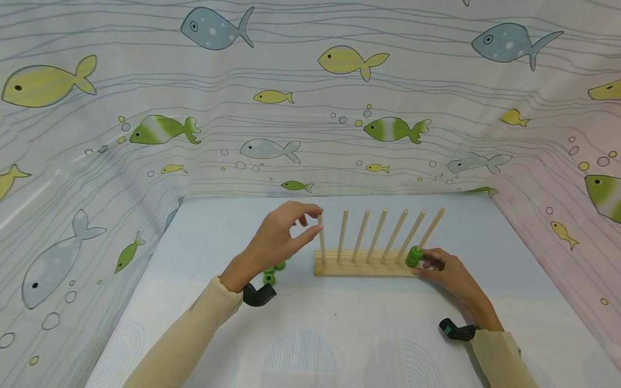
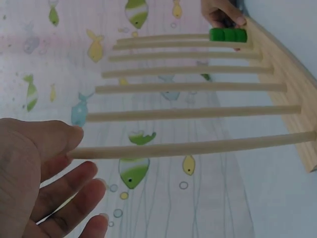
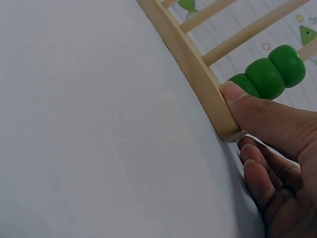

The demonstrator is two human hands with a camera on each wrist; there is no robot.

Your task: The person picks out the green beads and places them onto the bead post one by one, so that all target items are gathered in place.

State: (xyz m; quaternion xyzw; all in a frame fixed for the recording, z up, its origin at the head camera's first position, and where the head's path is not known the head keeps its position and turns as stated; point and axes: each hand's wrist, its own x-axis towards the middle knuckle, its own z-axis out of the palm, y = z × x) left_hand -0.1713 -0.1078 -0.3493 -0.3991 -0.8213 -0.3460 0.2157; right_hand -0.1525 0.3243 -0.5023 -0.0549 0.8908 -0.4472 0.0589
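Observation:
A wooden stacking rack with a long base (image 1: 365,268) and a row of upright pegs stands on the table. My left hand (image 1: 281,229) pinches the top of the leftmost peg (image 2: 198,147) between thumb and index finger, the other fingers spread loosely below in the left wrist view. Three green beads (image 3: 265,78) are stacked at the bottom of the rightmost peg (image 1: 432,229). My right hand (image 1: 448,272) grips the base's right end, its thumb (image 3: 247,106) on the wood against the lowest bead and its fingers curled by the end face.
Several loose green beads (image 1: 269,278) lie on the table left of the rack, partly hidden behind my left wrist. The pale blue table (image 1: 339,323) meets fish-patterned walls (image 1: 310,124) at the back and both sides.

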